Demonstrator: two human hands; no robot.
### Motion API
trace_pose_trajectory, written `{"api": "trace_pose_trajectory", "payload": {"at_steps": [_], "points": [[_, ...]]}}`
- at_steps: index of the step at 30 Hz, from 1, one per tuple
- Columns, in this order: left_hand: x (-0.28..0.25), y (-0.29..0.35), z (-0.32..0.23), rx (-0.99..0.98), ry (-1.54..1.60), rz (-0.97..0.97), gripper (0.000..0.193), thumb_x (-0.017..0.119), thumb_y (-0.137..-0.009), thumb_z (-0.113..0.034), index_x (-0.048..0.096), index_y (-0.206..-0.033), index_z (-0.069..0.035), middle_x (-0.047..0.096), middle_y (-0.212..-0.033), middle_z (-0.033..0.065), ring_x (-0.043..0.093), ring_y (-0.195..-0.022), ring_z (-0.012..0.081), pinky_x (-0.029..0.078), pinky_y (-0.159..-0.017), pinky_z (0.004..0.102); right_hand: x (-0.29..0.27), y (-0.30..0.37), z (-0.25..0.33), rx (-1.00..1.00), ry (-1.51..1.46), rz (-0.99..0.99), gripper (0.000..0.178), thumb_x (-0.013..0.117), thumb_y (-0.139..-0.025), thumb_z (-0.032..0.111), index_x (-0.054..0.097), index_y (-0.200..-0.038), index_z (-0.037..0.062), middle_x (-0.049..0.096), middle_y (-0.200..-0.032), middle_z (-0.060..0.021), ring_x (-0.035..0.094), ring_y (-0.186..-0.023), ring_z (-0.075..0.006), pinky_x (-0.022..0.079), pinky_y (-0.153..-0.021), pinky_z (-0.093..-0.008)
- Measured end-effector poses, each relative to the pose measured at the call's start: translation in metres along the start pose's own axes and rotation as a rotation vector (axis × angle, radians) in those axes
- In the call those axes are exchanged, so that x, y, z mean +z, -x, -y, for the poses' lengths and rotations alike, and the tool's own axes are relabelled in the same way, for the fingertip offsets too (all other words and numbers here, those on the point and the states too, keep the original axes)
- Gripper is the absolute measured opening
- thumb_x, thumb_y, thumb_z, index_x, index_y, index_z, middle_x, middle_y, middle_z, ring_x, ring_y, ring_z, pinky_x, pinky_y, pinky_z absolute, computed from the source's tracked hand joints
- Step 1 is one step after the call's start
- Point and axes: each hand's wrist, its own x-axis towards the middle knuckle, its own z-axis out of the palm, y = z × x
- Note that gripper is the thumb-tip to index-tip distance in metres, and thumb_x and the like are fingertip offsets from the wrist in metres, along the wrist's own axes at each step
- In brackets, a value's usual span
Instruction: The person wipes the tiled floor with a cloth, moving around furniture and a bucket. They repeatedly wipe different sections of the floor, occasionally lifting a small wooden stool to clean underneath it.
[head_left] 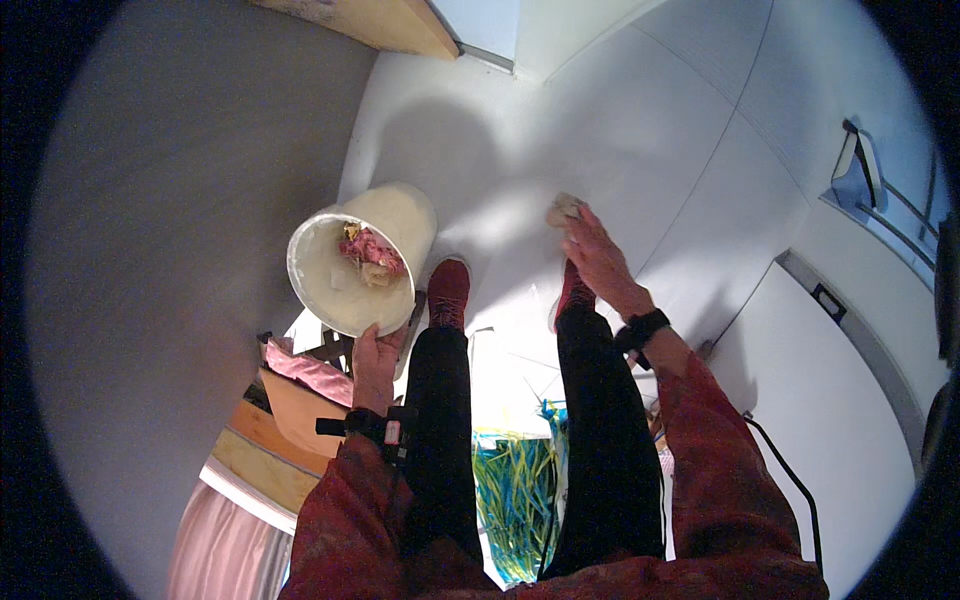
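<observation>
A tall off-white waste bin (pixel 412 215) is tilted at the left, its mouth facing me. Inside it lie crumpled pink and red scraps (pixel 368 248) and a beige wad (pixel 377 274). My left hand (pixel 374 362) grips the near edge of the rim, the fingertips hooked over it. Out to the right, my right hand (pixel 600 258) is stretched past my right shoe with a small crumpled beige wad (pixel 564 207) at its fingertips. I cannot tell whether that wad is paper or cloth.
My red shoes (pixel 449 290) stand on the light floor (pixel 690 150). A grey wall (pixel 200 160) rises on the left. Green and blue strands (pixel 512 495) show between my legs. A black cable (pixel 797 480) hangs beside a white panel (pixel 815 360) at the right.
</observation>
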Motion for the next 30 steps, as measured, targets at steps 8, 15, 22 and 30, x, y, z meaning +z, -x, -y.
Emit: {"api": "trace_pose_trajectory", "payload": {"at_steps": [8,15,22,30], "points": [[0.082,0.089,0.038,0.0,-0.143,0.187,0.039,0.054,-0.09,-0.01,0.036,-0.123,-0.001,0.057,-0.117,0.0212,0.059,-0.106,0.0349,0.045,-0.098,0.0415,-0.059,0.047,-0.105,0.175,0.319,0.053,0.048,0.048,-0.094,0.026,0.039,-0.135,0.0033,0.036,-0.139,-0.0221,0.032,-0.132,-0.0359,0.029,-0.11,-0.041],[0.169,0.127,0.142,-0.361,-0.328,0.278,0.052,0.049,-0.094,-0.021,0.027,-0.135,0.0,0.055,-0.121,0.0205,0.059,-0.106,0.0281,0.05,-0.088,0.0385,-0.037,0.003,-0.088,-0.002,0.354,0.068,0.044,0.051,-0.092,0.019,0.043,-0.132,0.003,0.037,-0.138,-0.0208,0.035,-0.13,-0.0341,0.034,-0.107,-0.0409],[0.153,0.122,0.141,-0.387,-0.404,0.186,0.038,0.045,-0.093,-0.014,0.04,-0.129,-0.001,0.061,-0.11,0.0154,0.061,-0.096,0.0211,0.049,-0.082,0.0331,0.041,-0.128,0.02,-0.431,0.254,-0.036,0.043,0.052,-0.089,0.012,0.043,-0.131,0.0045,0.035,-0.141,-0.015,0.037,-0.13,-0.0312,0.037,-0.104,-0.0369],[0.174,0.115,0.121,-0.347,-0.24,0.173,0.037,0.043,-0.094,-0.015,0.04,-0.128,0.001,0.06,-0.113,0.0158,0.061,-0.098,0.0222,0.049,-0.086,0.0349,0.113,-0.244,0.114,-0.771,0.353,0.02,0.044,0.053,-0.086,0.01,0.047,-0.129,0.0053,0.038,-0.141,-0.0115,0.032,-0.133,-0.0287,0.031,-0.108,-0.0398]]}}
